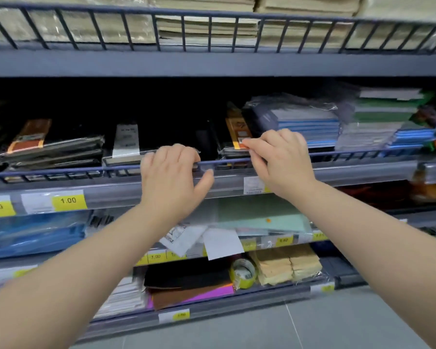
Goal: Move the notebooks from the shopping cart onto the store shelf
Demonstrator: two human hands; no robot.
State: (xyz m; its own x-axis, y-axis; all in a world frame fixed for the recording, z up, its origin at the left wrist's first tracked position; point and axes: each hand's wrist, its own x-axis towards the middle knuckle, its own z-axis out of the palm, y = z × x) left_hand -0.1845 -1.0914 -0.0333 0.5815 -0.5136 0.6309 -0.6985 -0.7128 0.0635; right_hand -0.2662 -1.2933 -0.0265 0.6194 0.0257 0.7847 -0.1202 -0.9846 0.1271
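Pinching the near edge of a plastic-wrapped notebook stack point(233, 144) on the store shelf point(350, 170), the right hand point(280, 159) steadies it while the empty left hand point(173, 177) curls over the rail; the film looks slippery, so gripping the stiff spines seems safer.

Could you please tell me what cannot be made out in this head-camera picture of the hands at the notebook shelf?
- Shopping cart: outside the head view entirely.
- Left hand: its fingertips curl over the wire rail, so any grip is hidden.
- Right hand: its fingers touch the wrapped notebook stack; whether they pinch it is unclear.
- Back of the middle shelf: lost in shadow.
- Small price label: print blurred, partly behind the right wrist.
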